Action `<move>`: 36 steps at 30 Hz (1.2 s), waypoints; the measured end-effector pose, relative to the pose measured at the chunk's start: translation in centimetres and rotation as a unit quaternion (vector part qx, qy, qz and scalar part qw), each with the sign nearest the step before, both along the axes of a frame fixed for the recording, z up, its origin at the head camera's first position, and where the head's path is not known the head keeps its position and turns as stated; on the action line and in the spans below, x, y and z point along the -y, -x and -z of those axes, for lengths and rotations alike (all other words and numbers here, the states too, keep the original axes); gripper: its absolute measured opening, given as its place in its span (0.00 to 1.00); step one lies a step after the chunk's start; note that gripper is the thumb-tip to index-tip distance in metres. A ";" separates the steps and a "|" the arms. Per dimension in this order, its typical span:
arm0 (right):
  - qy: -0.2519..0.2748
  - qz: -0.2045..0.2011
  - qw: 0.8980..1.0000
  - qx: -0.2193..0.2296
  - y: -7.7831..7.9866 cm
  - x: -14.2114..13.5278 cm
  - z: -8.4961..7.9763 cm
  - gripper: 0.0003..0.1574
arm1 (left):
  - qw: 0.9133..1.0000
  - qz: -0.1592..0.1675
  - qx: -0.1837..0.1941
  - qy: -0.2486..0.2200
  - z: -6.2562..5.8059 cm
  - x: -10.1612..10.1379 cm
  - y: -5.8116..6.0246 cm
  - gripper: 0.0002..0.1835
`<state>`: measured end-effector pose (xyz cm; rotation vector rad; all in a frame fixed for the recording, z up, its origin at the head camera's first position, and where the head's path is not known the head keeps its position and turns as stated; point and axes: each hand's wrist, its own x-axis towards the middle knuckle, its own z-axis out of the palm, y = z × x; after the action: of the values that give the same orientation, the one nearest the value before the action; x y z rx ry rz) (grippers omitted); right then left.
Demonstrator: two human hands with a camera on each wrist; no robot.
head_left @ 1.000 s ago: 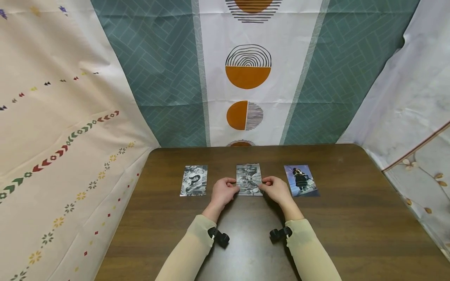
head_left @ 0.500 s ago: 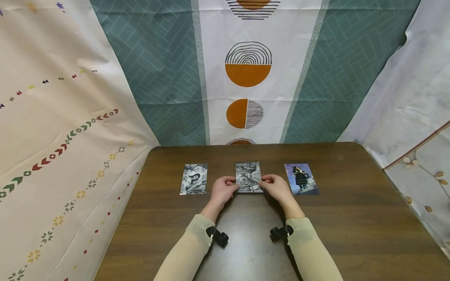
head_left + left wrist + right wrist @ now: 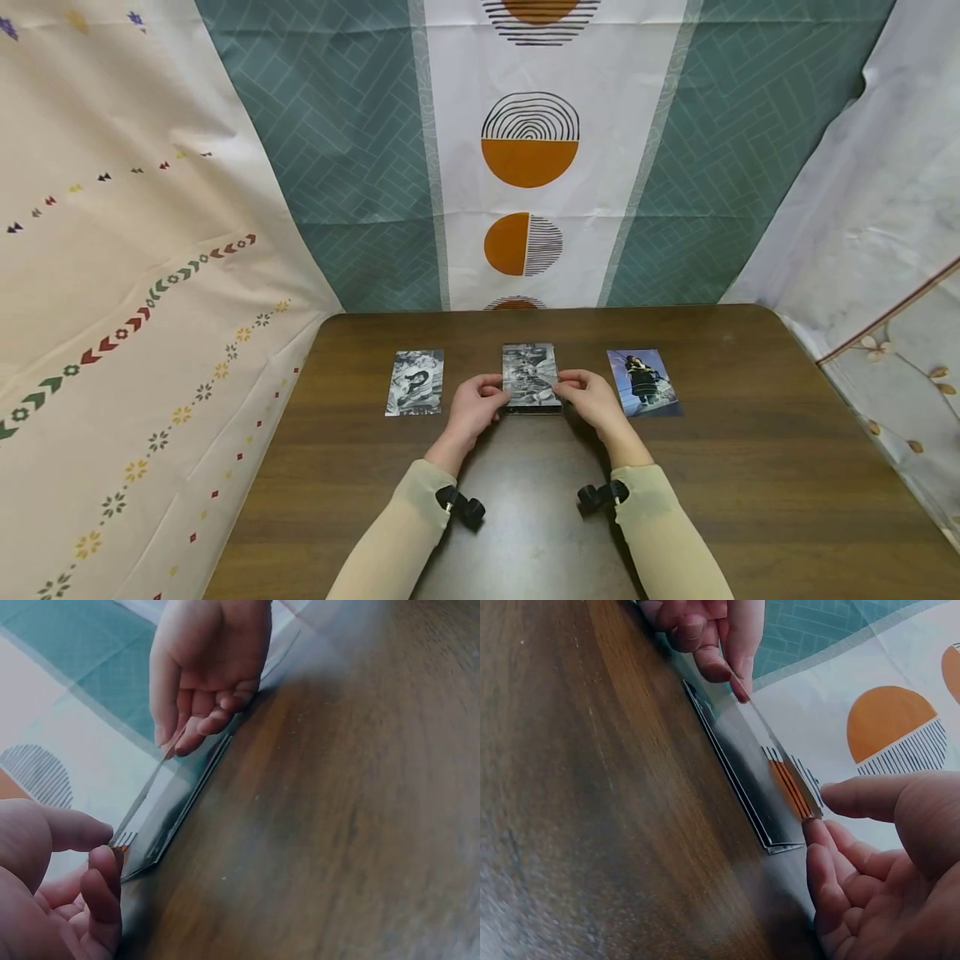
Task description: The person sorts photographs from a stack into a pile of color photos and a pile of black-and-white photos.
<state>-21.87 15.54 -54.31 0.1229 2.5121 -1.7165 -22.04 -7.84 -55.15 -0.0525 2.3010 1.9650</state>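
Fingers [image 3: 101,896] of the left hand [image 3: 471,408] and right hand [image 3: 596,404] are pinching one photo [image 3: 529,371] by its opposite sides. It is hovering just above a thin stack [image 3: 746,780], which is lying on the brown counter [image 3: 525,517] between the hands. Its face is showing a crowded greyish print with details too small to make out, and the fingers are covering bits of its side edges. Both wrist views are catching it nearly edge-on, leaving its print hidden there. In those views the stack is looking dark and glossy; how many layers it is holding, I cannot tell. Well apart on either side, a black-and-white print [image 3: 415,383] is lying to the left and a purple print [image 3: 643,383] to the right. Behind, a teal-and-white cloth [image 3: 360,167] is hanging, the view's top cutting off its uppermost circle and the counter hiding part of its lowest.
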 end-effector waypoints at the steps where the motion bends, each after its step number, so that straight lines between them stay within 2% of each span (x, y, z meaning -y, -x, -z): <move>1: 0.005 0.003 1.000 0.000 0.0 0.1 0.0 0.25 | 1.000 0.002 0.002 -0.002 0.0 0.1 0.0 0.20; 11: 0.011 0.022 1.000 -0.020 -0.5 1.0 -0.9 0.26 | 1.000 0.022 0.002 -0.015 -1.1 1.1 -0.2 0.22; 22: -0.006 0.016 0.998 -0.052 -0.9 3.0 -1.8 0.27 | 0.999 0.045 -0.016 0.004 -2.1 3.7 -0.5 0.23; 36: -0.045 -0.032 0.994 -0.091 -0.1 7.9 -1.0 0.28 | 0.998 0.024 -0.032 0.047 -2.0 8.9 -0.5 0.23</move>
<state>-21.79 7.59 -53.31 -0.1119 2.6893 -1.6612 -21.51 -16.78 -53.15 0.0587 2.4111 1.8605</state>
